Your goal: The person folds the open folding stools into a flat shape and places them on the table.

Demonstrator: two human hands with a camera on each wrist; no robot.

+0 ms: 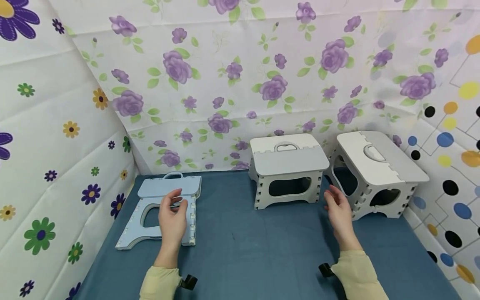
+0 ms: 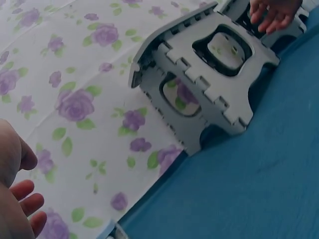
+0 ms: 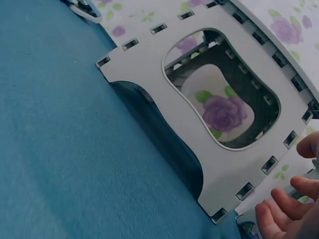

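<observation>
My left hand (image 1: 172,221) hovers over a folded step stool (image 1: 168,187) lying flat at the left, its fingers loosely bent and holding nothing. Two step stools with pale grey tops are unfolded and upright: the middle stool (image 1: 288,160) near the back wall and the right stool (image 1: 380,164) turned at an angle. In front of the gap between these two is my right hand (image 1: 340,216), its fingers relaxed and nothing in them. The right wrist view shows the fingers (image 3: 284,206) beside the middle stool's cut-out side panel (image 3: 149,64).
A blue-green cloth (image 1: 240,250) covers the table. Behind it rises a sheet with purple flowers (image 1: 221,75). Patterned sheets also close off the left (image 1: 56,146) and right (image 1: 450,200) sides, the right one close to the right stool.
</observation>
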